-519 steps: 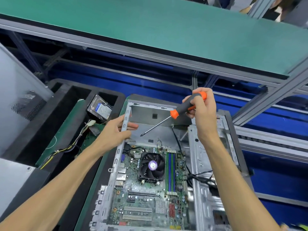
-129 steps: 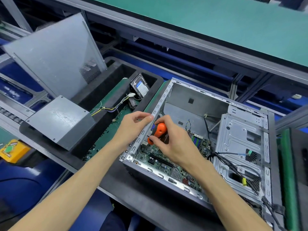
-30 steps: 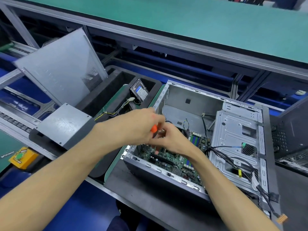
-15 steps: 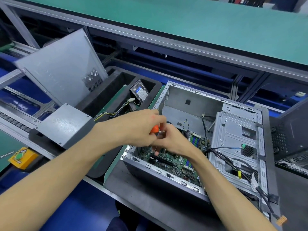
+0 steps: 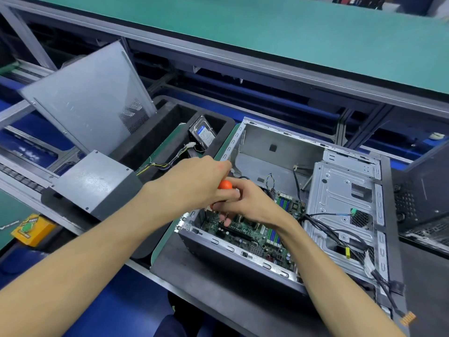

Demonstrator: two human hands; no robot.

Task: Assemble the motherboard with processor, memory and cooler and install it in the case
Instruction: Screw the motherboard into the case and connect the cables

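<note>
Both hands meet over the left wall of the open computer case [image 5: 274, 260], centre frame. Right hand [image 5: 252, 203]: grip closed round the orange-handled screwdriver [image 5: 224, 184]; only the rounded butt of the handle shows, shaft and tip hidden under the fingers. Left hand [image 5: 194, 183] lies over the top of the handle, fingers curled onto it; whether it presses or only steadies, cannot tell.

Motherboard [image 5: 245, 231] sits flat on the case floor, blue memory sticks [image 5: 283, 203] seated; the cooler is hidden behind the hands.

Risks, as judged:
- Tip is out of sight. A slip off a screw head could gouge the board or its small parts.
- Both hands bearing on one handle: too much downforce could strip the screw or flex the board.
- Loose black cables [image 5: 323, 229] trail from the drive cage [image 5: 340, 198] near the right wrist; a snag could tug a connector.
- Sheet-metal edge runs just under the left wrist; scrape hazard.

Surface: case rests on a dark mat at a green-topped surface [image 5: 160, 242]. Left of it, a black foam tray [image 5: 155, 132] holds a hard drive [image 5: 202, 135], a grey power supply [image 5: 94, 181] with its wire loom, and a leaning grey side panel [image 5: 82, 98].

Room: assembly line, aluminium framing, green conveyor surface [image 5: 291, 37] across the top of frame, blue panels below. A yellow object [image 5: 32, 228] lies at the left edge. Another dark case [image 5: 425, 190] at the right edge.
</note>
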